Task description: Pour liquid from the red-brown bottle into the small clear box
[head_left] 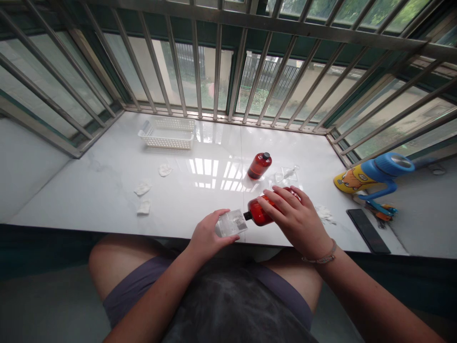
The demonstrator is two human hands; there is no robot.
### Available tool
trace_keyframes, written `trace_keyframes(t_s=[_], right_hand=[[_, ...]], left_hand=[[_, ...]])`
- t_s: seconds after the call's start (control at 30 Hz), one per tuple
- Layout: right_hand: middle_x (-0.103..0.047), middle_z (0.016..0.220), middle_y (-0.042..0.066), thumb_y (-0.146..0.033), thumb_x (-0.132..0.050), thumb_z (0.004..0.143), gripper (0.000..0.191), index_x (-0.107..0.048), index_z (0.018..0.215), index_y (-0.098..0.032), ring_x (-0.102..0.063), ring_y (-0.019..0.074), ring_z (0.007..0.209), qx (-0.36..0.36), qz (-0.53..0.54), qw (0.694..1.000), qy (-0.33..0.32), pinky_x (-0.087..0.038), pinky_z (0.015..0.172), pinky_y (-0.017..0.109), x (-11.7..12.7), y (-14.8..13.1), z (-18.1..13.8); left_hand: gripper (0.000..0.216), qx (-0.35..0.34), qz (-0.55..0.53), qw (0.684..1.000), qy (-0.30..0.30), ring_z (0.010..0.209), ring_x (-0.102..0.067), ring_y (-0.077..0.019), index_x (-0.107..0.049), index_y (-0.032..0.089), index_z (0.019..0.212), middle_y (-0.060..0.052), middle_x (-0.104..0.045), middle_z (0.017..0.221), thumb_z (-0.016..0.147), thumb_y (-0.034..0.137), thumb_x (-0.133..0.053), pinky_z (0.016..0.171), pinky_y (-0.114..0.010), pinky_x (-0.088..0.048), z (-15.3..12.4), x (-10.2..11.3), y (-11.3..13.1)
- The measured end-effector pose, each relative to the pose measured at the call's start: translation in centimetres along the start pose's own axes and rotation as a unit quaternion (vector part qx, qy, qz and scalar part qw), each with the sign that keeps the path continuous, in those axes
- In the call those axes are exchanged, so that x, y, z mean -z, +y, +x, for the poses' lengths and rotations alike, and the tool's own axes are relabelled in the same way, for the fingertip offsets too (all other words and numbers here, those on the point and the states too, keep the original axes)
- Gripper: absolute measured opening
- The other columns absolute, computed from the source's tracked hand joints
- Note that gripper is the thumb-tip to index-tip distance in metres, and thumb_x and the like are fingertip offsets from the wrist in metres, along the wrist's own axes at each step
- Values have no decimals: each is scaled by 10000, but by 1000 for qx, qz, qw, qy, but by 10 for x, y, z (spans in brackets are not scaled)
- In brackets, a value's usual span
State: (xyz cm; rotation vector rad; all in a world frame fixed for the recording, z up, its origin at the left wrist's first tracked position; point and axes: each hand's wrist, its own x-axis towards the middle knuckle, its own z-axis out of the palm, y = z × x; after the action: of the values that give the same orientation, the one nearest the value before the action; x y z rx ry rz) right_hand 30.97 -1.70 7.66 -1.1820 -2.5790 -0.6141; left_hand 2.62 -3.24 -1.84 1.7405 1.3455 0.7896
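White counter [107, 190]: red bottle [260, 213] tipped toward a clear container [231, 224].
Near the front edge, the left hand [207, 237], fingers curved wide, grips the container; the right hand [299, 221], curled over the bottle, has its dark neck at the container's three o'clock side. From the container, a second bottle [259, 166] stands at one o'clock, a flask [373, 172] at two, a white basket [167, 139] at eleven, window bars [285, 26] at twelve.

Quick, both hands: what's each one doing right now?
Left hand: closed around a clear container.
Right hand: closed over a tipped red bottle, its neck pointing at the container.
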Motion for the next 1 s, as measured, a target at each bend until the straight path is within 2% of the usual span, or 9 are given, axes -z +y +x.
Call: trace_keyframes(t_s=[1.0], right_hand=[[-691,1469,74,-43,-576,1013,465,-618,1425,-254,-600,322,1396,27,-7,999,-20,-380,1206,576,4,4,8]], left_hand=[[711,10,2,1000,0,1237,-709,-269,-627,309,1357,-13,-741,1346,737,369,-969,1105,-416,-548,1,-3,-7]])
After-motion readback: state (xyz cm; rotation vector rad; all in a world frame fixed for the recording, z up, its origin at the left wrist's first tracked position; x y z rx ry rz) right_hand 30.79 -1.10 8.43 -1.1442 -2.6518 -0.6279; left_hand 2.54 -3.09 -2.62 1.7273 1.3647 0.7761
